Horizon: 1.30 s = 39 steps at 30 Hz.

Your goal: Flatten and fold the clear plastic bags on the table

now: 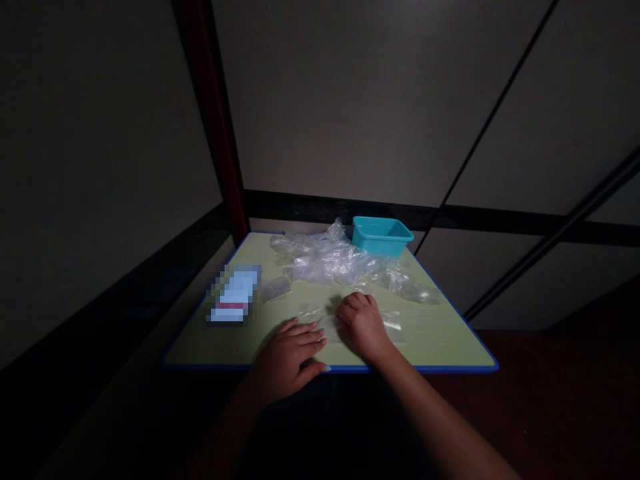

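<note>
A clear plastic bag [395, 327] lies flat near the front of the pale green table [440, 340]. My left hand [287, 357] rests at the left end of this bag with its fingers spread, the thumb by the table's front edge. On top of the bag is my right hand [364, 327], its fingers curled down and pressed together; whatever they hold, if anything, is hidden under them. Behind both hands spreads a loose pile of crumpled clear plastic bags [325, 257]. A small folded piece of plastic [275, 289] lies to the left, apart from my hands.
An open turquoise basket [380, 240] stands at the back right corner, touching the plastic pile. A blurred-out, bright rectangular item [236, 295] lies at the left. Blue edging rims the table, and walls rise behind it.
</note>
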Available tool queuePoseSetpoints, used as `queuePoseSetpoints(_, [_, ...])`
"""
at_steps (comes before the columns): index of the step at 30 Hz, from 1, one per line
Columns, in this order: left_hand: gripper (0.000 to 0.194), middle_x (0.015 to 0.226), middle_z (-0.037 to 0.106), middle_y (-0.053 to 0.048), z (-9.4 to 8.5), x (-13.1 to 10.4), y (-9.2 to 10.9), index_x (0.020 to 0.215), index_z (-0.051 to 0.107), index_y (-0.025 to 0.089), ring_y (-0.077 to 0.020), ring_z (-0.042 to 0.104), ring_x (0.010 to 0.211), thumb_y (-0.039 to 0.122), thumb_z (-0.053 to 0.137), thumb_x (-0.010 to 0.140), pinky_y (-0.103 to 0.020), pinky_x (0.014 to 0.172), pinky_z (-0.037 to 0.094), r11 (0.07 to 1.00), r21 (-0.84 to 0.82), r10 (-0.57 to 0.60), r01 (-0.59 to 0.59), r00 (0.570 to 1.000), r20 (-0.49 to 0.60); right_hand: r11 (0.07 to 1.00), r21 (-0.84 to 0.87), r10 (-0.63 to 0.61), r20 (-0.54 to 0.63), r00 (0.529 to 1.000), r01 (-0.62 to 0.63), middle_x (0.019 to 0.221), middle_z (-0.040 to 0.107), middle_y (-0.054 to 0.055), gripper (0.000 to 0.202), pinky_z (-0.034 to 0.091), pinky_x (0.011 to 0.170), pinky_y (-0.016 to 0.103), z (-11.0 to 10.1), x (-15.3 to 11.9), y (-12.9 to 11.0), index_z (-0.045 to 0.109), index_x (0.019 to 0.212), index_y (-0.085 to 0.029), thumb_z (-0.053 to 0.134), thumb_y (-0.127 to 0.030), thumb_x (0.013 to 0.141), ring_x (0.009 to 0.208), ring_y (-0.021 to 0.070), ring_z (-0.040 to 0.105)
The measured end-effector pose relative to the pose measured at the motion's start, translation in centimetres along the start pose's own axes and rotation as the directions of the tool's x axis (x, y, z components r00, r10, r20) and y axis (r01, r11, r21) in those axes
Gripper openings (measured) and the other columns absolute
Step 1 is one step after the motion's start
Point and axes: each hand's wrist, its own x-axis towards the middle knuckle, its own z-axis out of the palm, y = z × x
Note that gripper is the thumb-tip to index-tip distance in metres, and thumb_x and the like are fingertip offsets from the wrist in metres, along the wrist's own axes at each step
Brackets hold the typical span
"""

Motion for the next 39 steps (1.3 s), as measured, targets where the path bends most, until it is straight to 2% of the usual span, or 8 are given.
queuePoseSetpoints(4, [0.029, 0.120, 0.068, -0.004, -0.1, 0.0, -0.1, 0.109, 0.069, 0.024, -0.0266, 0.056, 0.118, 0.034, 0.062, 0.083, -0.050, 0.105, 0.036, 1.000, -0.020, 0.012, -0.013, 0.999, -0.033, 0.999, 0.021, -0.043, 0.002, 0.999, 0.043, 0.093, 0.066, 0.007, 0.008, 0.031, 0.090, 0.039, 0.0, -0.2, 0.4, 0.066, 0.082, -0.020, 0.059, -0.016, 0.084, 0.098, 0.0242, 0.051])
queuePoseSetpoints(7, [0.024, 0.113, 0.068, -0.008, -0.1, 0.0, -0.1, 0.103, 0.070, 0.021, -0.0269, 0.057, 0.113, 0.031, 0.060, 0.083, -0.047, 0.099, 0.042, 0.998, -0.051, 0.021, -0.028, 0.992, -0.128, 0.999, 0.018, -0.052, 0.005, 0.999, 0.052, 0.094, 0.066, 0.007, 0.008, 0.029, 0.095, 0.042, 0.0, -0.3, 0.4, 0.067, 0.082, -0.020, 0.060, -0.017, 0.083, 0.099, 0.0245, 0.051])
queuePoseSetpoints(12, [0.025, 0.117, 0.061, -0.012, -0.1, 0.0, 0.1, 0.104, 0.064, 0.018, -0.0273, 0.055, 0.110, 0.026, 0.058, 0.081, -0.044, 0.095, 0.046, 0.995, -0.094, -0.058, 0.039, 0.974, -0.218, 0.997, 0.016, -0.074, 0.009, 0.997, 0.073, 0.094, 0.066, 0.007, 0.006, 0.029, 0.097, 0.043, -0.4, -0.5, 0.1, 0.067, 0.085, -0.020, 0.061, -0.019, 0.082, 0.099, 0.0241, 0.052])
queuePoseSetpoints(18, [0.050, 0.141, 0.048, -0.011, 0.1, 0.5, 0.0, 0.132, 0.049, 0.019, -0.0271, 0.043, 0.130, 0.030, 0.057, 0.084, -0.045, 0.109, 0.035, 0.995, -0.022, -0.100, 0.098, 0.992, -0.082, 0.991, 0.084, -0.106, 0.010, 0.994, 0.105, 0.095, 0.067, 0.008, 0.011, 0.033, 0.095, 0.042, -0.6, -0.8, 0.2, 0.068, 0.090, -0.019, 0.060, -0.023, 0.084, 0.099, 0.0240, 0.054])
queuePoseSetpoints(21, [0.061, 0.149, 0.040, -0.009, 0.1, 0.9, -0.1, 0.142, 0.038, 0.020, -0.0258, 0.034, 0.138, 0.035, 0.056, 0.086, -0.048, 0.114, 0.025, 0.996, 0.038, -0.079, 0.077, 0.996, 0.034, 0.981, 0.153, -0.124, 0.025, 0.992, 0.119, 0.107, 0.069, 0.008, 0.014, 0.034, 0.096, 0.042, -0.1, -0.8, 0.5, 0.070, 0.093, -0.021, 0.059, -0.022, 0.085, 0.106, 0.0240, 0.055])
queuePoseSetpoints(26, [0.065, 0.150, 0.037, -0.007, -0.1, 1.3, 0.0, 0.144, 0.036, 0.021, -0.0253, 0.029, 0.140, 0.042, 0.056, 0.086, -0.048, 0.115, 0.021, 0.995, 0.069, -0.087, 0.076, 0.981, 0.172, 0.960, 0.258, -0.149, 0.137, 0.979, 0.110, 0.128, 0.063, 0.007, 0.026, 0.020, 0.110, 0.052, 0.0, -1.1, 0.7, 0.067, 0.111, -0.023, 0.058, -0.024, 0.086, 0.126, 0.0249, 0.048])
queuePoseSetpoints(33, [0.065, 0.148, 0.041, -0.005, -0.4, 1.2, 0.2, 0.143, 0.038, 0.022, -0.0246, 0.029, 0.141, 0.049, 0.054, 0.087, -0.047, 0.115, 0.021, 0.995, 0.082, -0.075, 0.058, 0.973, 0.218, 0.942, 0.317, -0.202, 0.274, 0.940, 0.110, 0.145, 0.042, 0.013, 0.064, 0.003, 0.112, 0.060, -2.1, -2.3, 1.3, 0.040, 0.142, -0.020, 0.054, -0.050, 0.087, 0.139, 0.0275, 0.030])
queuePoseSetpoints(39, [0.073, 0.152, 0.033, -0.005, 0.1, 1.0, -0.2, 0.148, 0.028, 0.026, -0.0244, 0.029, 0.141, 0.058, 0.051, 0.086, -0.047, 0.115, 0.018, 0.995, 0.099, -0.032, 0.012, 0.978, 0.208, 0.981, 0.191, -0.096, 0.338, 0.936, 0.032, 0.152, 0.028, 0.011, 0.064, -0.003, 0.110, 0.063, -2.5, -3.2, 1.9, 0.026, 0.148, -0.021, 0.043, -0.048, 0.093, 0.142, 0.0281, 0.023])
